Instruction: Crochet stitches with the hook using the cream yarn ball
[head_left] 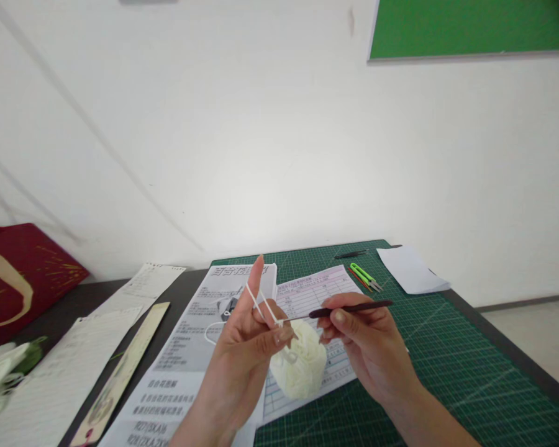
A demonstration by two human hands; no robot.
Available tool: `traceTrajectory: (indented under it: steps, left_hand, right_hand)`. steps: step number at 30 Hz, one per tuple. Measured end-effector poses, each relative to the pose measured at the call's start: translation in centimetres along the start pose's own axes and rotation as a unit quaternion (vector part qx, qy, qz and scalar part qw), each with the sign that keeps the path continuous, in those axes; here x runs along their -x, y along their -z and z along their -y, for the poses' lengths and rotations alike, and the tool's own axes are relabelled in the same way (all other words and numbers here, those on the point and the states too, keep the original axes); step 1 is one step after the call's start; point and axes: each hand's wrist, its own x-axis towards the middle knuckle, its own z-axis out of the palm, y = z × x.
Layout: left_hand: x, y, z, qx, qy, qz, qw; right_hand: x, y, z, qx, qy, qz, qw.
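Between thumb and fingers, my left hand pinches a small piece of white crochet work. Its index finger points up, with white yarn looped over it and running down to the work. My right hand grips a crochet hook by its dark brown handle, held nearly level. The hook's thin metal shaft reaches left to the stitches at my left fingertips; its very tip is too small to make out. Below and between both hands sits a ball of cream yarn, partly covered by my left fingers.
Printed sheets and a lined form lie on a green cutting mat. Green thread snips, dark tweezers and white paper are farther back. At left are a ruler, handwritten sheets and a red bag.
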Motion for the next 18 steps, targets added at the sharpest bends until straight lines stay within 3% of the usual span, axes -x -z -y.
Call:
traceTrajectory:
  steps: [18]
  left_hand:
    - [-0.06, 0.30, -0.31, 0.041, 0.029, 0.044, 0.998]
  right_hand:
    - [-0.03, 0.27, 0.31, 0.007, 0.011, 0.032, 0.999]
